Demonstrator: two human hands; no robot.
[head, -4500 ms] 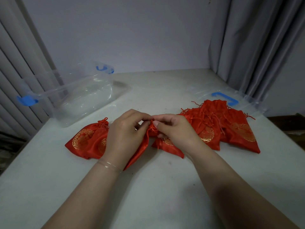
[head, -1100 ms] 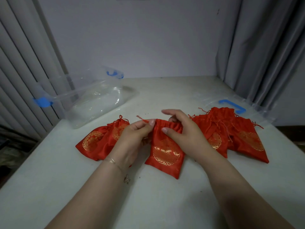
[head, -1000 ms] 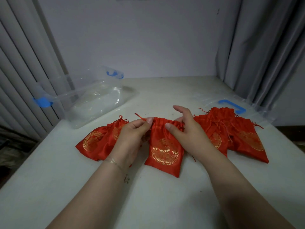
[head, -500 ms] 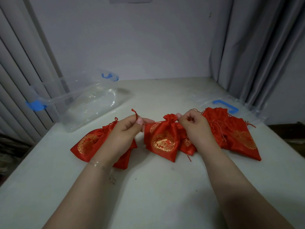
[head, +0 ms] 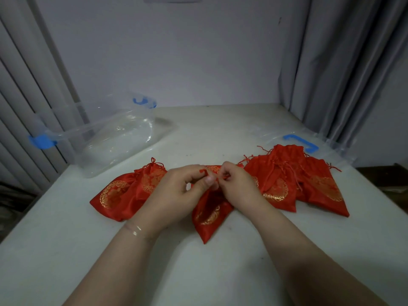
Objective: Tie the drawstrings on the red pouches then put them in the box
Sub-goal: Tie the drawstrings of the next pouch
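Your left hand point(head: 176, 191) and right hand point(head: 237, 186) meet at the middle of the frame, each pinching an end of the thin red drawstring point(head: 204, 171) between thumb and forefinger, the fingertips almost touching so the cord ends can cross into a knot. The pouch point(head: 209, 215) you are working on hangs from that pinch and lies on the table point(head: 220, 272), its bottom corner pointing toward you, which probably keeps the neck gathered while you tie. To the left of your hands lie pouches point(head: 123, 195) with their necks bunched, seemingly already done and set aside on the box's side. To the right is a looser heap of pouches point(head: 298, 184) with cords trailing, likely still waiting, partly resting on the clear lid with its blue handle point(head: 301, 143). The clear box point(head: 114, 138) sits in the upper left of the frame, open and holding no pouch, so the packing step appears not yet begun.
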